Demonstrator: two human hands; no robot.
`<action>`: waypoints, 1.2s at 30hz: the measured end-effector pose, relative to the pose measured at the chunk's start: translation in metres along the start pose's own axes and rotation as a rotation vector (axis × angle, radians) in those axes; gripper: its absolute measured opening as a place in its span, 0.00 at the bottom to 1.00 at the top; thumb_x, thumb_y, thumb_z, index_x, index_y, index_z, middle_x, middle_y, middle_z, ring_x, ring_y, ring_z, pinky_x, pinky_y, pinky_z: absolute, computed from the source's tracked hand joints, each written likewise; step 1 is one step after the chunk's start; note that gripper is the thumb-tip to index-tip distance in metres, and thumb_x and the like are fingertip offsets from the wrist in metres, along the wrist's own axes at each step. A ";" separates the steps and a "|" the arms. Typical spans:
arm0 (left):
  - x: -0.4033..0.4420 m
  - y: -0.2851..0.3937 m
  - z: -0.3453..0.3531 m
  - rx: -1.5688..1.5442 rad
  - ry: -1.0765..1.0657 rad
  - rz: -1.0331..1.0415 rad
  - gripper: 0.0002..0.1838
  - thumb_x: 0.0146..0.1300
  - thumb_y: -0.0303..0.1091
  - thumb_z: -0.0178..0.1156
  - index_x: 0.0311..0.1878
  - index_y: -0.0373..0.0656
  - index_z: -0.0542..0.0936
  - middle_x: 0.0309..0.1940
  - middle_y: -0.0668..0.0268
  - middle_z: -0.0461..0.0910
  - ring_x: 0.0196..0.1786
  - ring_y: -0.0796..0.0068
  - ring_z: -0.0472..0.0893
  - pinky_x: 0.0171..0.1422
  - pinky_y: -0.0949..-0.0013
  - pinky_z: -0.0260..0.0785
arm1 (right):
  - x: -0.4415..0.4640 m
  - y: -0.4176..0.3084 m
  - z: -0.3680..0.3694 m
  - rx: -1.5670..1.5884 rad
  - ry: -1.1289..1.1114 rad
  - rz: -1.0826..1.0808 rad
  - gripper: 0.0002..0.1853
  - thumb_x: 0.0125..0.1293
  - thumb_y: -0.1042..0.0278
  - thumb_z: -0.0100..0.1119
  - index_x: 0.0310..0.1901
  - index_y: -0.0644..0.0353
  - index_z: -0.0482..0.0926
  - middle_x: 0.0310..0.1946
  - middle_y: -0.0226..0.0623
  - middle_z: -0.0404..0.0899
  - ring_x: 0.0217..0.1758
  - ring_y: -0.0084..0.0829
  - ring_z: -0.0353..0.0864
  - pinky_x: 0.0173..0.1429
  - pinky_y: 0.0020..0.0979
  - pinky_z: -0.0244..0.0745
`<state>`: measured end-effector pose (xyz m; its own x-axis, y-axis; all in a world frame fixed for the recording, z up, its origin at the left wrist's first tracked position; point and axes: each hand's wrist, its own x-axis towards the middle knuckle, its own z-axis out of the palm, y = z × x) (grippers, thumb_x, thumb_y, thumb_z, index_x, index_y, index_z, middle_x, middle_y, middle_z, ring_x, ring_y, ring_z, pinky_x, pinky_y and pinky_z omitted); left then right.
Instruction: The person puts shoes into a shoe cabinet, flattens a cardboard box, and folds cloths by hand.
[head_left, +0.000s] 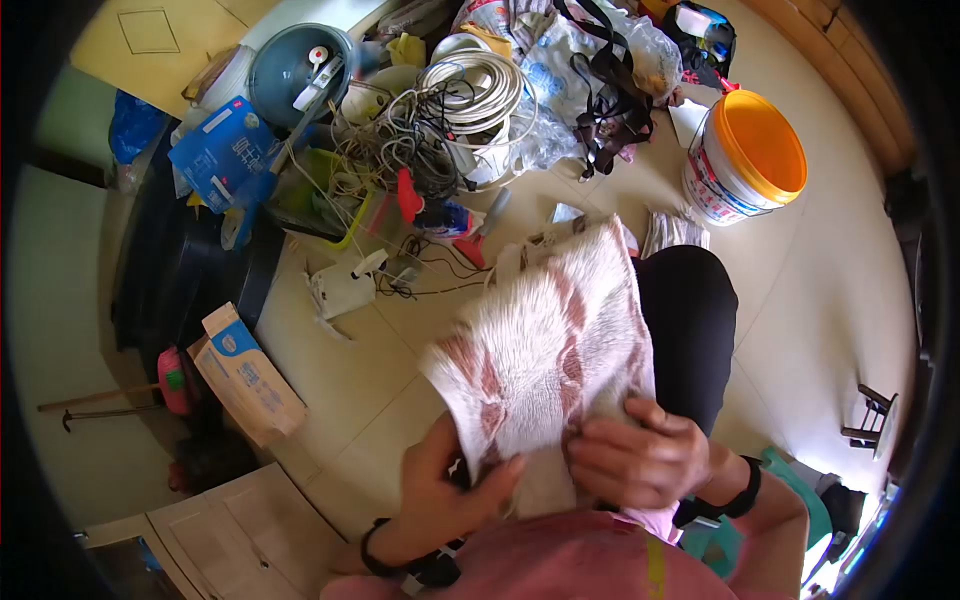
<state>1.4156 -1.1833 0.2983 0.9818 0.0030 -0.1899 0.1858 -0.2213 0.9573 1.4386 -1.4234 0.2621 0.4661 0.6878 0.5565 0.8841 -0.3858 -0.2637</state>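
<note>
A fuzzy white towel [530, 340] with reddish-brown patches, possibly folded, is spread between my hands in front of my pink top. My left hand [455, 490] grips its near left corner, thumb on top and the other fingers behind it. At the near right edge, my right hand [645, 455] is closed on the cloth with its fingers curled, slightly blurred. The towel's far end reaches past my dark-clad knee [690, 320] and partly hides more patterned cloth behind it.
A white bucket with an orange rim [735, 200] stands at the far right. Ahead lie coiled cables [480, 95], a blue-grey basin [275, 75], bags and tools. A cardboard box [255, 385] is on the left, a small stool [872, 422] on the right.
</note>
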 end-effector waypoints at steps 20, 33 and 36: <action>0.178 0.038 0.024 0.105 -0.090 0.334 0.44 0.56 0.40 0.70 0.69 0.31 0.56 0.57 0.55 0.72 0.57 0.63 0.74 0.61 0.64 0.68 | 0.019 0.139 -0.089 1.090 0.680 0.844 0.29 0.56 0.76 0.66 0.60 0.68 0.69 0.53 0.41 0.77 0.53 0.28 0.77 0.58 0.31 0.74; 0.412 -0.073 0.060 0.240 -0.398 -0.257 0.21 0.69 0.39 0.54 0.61 0.38 0.69 0.47 0.61 0.79 0.46 0.74 0.79 0.51 0.72 0.68 | -0.310 0.339 0.112 1.357 0.842 1.691 0.30 0.55 0.72 0.67 0.60 0.64 0.68 0.50 0.38 0.79 0.48 0.32 0.81 0.56 0.34 0.78; 0.445 -0.111 0.067 0.342 -0.457 -0.302 0.19 0.69 0.36 0.56 0.59 0.38 0.72 0.46 0.62 0.80 0.46 0.75 0.79 0.51 0.73 0.68 | -0.357 0.370 0.149 1.160 0.638 1.859 0.29 0.54 0.70 0.68 0.58 0.64 0.70 0.50 0.38 0.79 0.47 0.31 0.81 0.53 0.33 0.77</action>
<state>1.8290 -1.2226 0.0936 0.7585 -0.2851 -0.5861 0.3541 -0.5747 0.7378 1.6041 -1.7203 -0.1516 0.6633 -0.1937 -0.7228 -0.6157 0.4077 -0.6743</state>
